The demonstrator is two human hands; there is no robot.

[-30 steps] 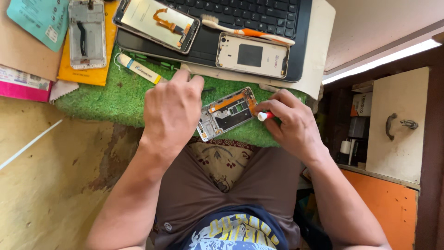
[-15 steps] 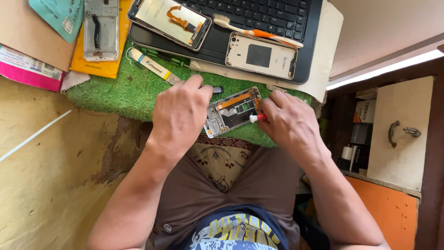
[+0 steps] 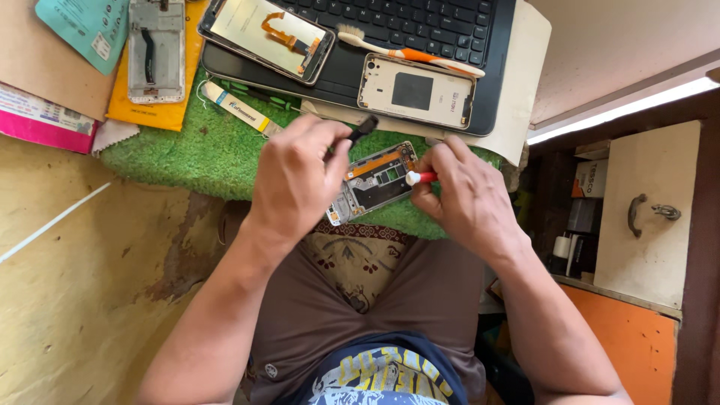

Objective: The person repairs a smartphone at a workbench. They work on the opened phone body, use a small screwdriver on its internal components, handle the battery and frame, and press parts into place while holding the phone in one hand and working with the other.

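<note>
From the head view we look down on an opened phone frame (image 3: 375, 182) lying on a green grass-like mat (image 3: 195, 146) at the near edge of the work surface, just above the person's lap. The frame's long axis runs diagonally, from lower left up to upper right, and it sits between the two hands.

The left hand (image 3: 296, 180) covers the frame's lower left end; its fingers are curled together and pinch a small black tool (image 3: 365, 126), which sticks out up and to the right, above the frame's upper edge. Whether the palm also presses on the frame we cannot quite tell, as the hand hides that end.

The right hand (image 3: 469, 196) sits at the frame's right end, fingers pressed together around a red-and-white tipped tool (image 3: 420, 178) whose white tip points left and touches or nearly touches the frame. This hand's tool is the nearer to the exposed interior.

Farther back lie a laptop (image 3: 420, 30), a phone back cover (image 3: 416, 91), a toothbrush (image 3: 409, 51), a screen panel (image 3: 266, 36) and a second phone frame (image 3: 155, 49).
</note>
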